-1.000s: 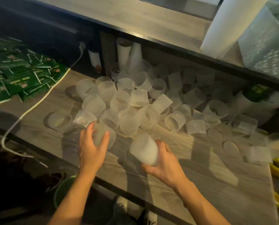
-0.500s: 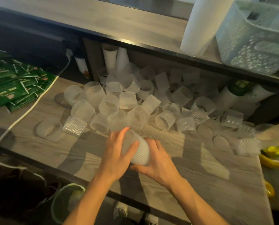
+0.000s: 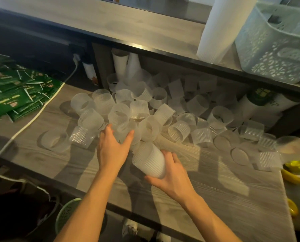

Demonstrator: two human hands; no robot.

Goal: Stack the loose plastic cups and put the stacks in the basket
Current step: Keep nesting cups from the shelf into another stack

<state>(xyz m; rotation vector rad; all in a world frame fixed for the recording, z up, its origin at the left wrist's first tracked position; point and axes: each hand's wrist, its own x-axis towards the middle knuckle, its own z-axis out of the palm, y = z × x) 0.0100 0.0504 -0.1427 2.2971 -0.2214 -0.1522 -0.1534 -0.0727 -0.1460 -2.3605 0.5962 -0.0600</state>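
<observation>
Dozens of loose cups (image 3: 138,109) piled mid-frame on wood counter (image 3: 215,189). R hand (image 3: 172,173) grips short cup stack (image 3: 150,160) at centre. L hand (image 3: 113,145) fingers spread, reaching onto one cup (image 3: 126,131). Basket (image 3: 275,44) upper right on shelf.

head cam | single view, worn high | faces forward-down over grey wood-grain counter (image 3: 215,186) | close, forearms enter from bottom edge

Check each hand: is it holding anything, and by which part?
The right hand grips a stack of ribbed cups round its lower side wall. The left hand is closing on a loose cup in the pile; a firm hold cannot be confirmed.
</observation>
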